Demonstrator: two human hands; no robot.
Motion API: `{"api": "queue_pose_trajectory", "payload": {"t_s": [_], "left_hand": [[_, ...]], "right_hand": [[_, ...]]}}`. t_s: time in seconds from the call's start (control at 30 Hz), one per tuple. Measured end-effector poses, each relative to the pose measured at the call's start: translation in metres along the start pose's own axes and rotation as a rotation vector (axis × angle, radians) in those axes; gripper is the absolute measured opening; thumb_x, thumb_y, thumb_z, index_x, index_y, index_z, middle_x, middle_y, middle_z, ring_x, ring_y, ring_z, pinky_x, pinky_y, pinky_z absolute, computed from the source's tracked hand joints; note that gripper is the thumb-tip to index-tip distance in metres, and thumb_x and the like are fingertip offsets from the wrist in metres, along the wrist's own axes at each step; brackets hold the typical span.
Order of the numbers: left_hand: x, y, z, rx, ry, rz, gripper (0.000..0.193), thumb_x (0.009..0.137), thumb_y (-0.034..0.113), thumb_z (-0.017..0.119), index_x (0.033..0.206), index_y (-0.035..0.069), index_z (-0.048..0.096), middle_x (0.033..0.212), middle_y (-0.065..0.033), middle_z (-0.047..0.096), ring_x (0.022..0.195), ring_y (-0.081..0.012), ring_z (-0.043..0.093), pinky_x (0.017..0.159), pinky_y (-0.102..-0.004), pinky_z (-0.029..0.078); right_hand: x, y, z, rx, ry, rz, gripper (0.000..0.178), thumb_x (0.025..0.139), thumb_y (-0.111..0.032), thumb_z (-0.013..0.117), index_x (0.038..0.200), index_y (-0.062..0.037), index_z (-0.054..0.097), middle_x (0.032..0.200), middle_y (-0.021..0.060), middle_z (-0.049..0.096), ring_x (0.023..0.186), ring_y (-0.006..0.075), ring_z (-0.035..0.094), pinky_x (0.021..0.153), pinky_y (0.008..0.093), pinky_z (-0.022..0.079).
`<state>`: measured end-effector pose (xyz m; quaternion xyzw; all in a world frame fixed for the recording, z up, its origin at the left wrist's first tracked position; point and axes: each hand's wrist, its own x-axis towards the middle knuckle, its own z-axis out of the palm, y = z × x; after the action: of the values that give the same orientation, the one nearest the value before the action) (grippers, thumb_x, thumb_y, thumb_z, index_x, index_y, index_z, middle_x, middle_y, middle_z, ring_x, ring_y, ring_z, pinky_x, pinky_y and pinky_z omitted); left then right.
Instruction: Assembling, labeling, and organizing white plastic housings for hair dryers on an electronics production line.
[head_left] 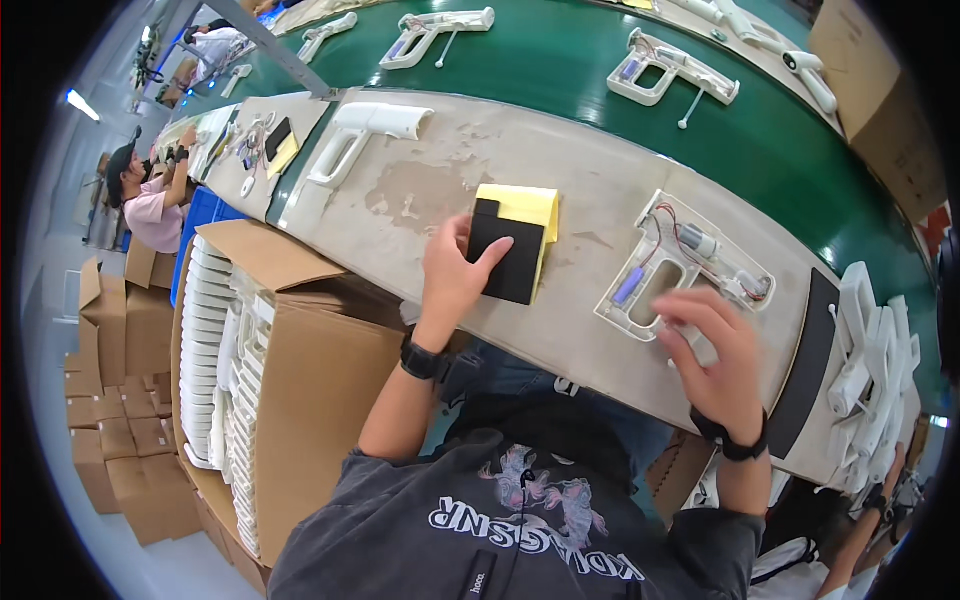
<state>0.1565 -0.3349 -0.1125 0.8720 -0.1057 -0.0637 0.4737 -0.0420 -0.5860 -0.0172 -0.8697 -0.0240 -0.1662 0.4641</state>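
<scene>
My left hand (458, 275) rests at the left edge of a black foam pad (513, 272), its thumb on top and its fingers curled at the side. Yellow backing paper (530, 205) shows behind and beneath the pad. To the right lies an open white gun-shaped housing (715, 268), with red and dark wires, a silver motor (698, 240) and a purple battery cell (628, 286) inside. Over its near side hovers my right hand (715, 350), slightly blurred, fingers apart and nothing visible in them.
Beyond the bench (570, 340), a green conveyor (540, 70) carries several similar housings. A white shell (385, 120) lies at the far left of the bench. White shells fill a cardboard box (330, 400) at my left. More white parts (875, 370) pile up right, past a black strip (808, 370).
</scene>
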Motion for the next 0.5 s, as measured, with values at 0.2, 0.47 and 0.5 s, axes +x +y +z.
{"api": "queue_pose_trajectory", "payload": {"t_s": [0.2, 0.47, 0.5], "left_hand": [[-0.021, 0.043, -0.016, -0.416, -0.319, 0.062, 0.033, 0.090, 0.014, 0.078, 0.115, -0.002, 0.063, 0.100, -0.0077, 0.072, 0.085, -0.0105, 0.067, 0.075, -0.0254, 0.055], [-0.037, 0.067, -0.038, -0.060, -0.407, 0.570, 0.027, 0.080, 0.005, 0.081, 0.100, -0.002, 0.065, 0.094, -0.0145, 0.065, 0.079, -0.0280, 0.064, 0.071, -0.0330, 0.052], [-0.038, 0.068, -0.037, -0.049, -0.445, 0.556, 0.027, 0.080, 0.005, 0.081, 0.101, -0.002, 0.066, 0.095, -0.0150, 0.065, 0.079, -0.0294, 0.064, 0.071, -0.0335, 0.052]], "right_hand": [[0.078, 0.008, 0.073, -0.232, 0.094, -0.285, 0.038, 0.086, -0.001, 0.073, 0.124, -0.0038, 0.068, 0.098, 0.0124, 0.066, 0.085, 0.0295, 0.063, 0.077, 0.0328, 0.052], [0.073, 0.018, 0.057, 0.451, -0.231, 0.090, 0.028, 0.086, -0.011, 0.080, 0.111, -0.0013, 0.074, 0.097, 0.0056, 0.068, 0.082, 0.0151, 0.064, 0.074, 0.0289, 0.051], [0.069, 0.022, 0.052, 0.494, -0.242, 0.078, 0.029, 0.085, -0.012, 0.081, 0.111, -0.0012, 0.074, 0.096, 0.0047, 0.068, 0.082, 0.0137, 0.063, 0.073, 0.0281, 0.051]]}}
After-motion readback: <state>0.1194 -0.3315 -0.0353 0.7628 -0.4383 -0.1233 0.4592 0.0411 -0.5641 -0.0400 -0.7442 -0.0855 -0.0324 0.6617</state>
